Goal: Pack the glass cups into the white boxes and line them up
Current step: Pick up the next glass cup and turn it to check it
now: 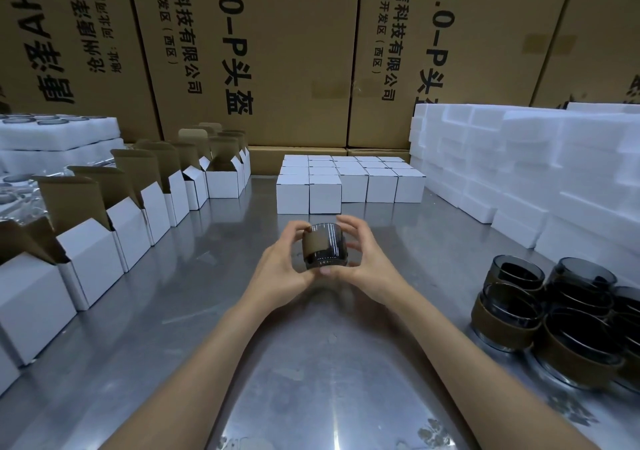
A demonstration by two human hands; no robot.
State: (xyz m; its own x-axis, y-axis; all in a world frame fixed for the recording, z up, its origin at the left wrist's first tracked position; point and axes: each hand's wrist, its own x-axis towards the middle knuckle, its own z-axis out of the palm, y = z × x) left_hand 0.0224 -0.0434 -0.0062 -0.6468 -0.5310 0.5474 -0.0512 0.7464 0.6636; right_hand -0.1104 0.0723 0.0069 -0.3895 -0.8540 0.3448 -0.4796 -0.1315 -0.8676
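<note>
A dark glass cup (325, 246) with a brown band round it is held above the middle of the steel table (194, 297). My left hand (282, 265) grips its left side and bottom. My right hand (365, 258) curls round its right side, fingertips over the top. Closed white boxes (349, 181) stand lined up in rows just beyond the cup. A row of open white boxes (138, 207) with raised brown flaps runs along the left. More dark banded cups (561, 314) are stacked at the right.
White foam trays (536, 172) are piled at the back right. At the far left, foam trays (52, 134) hold more glasses. Large brown cartons (294, 51) with printed characters form a wall behind the table.
</note>
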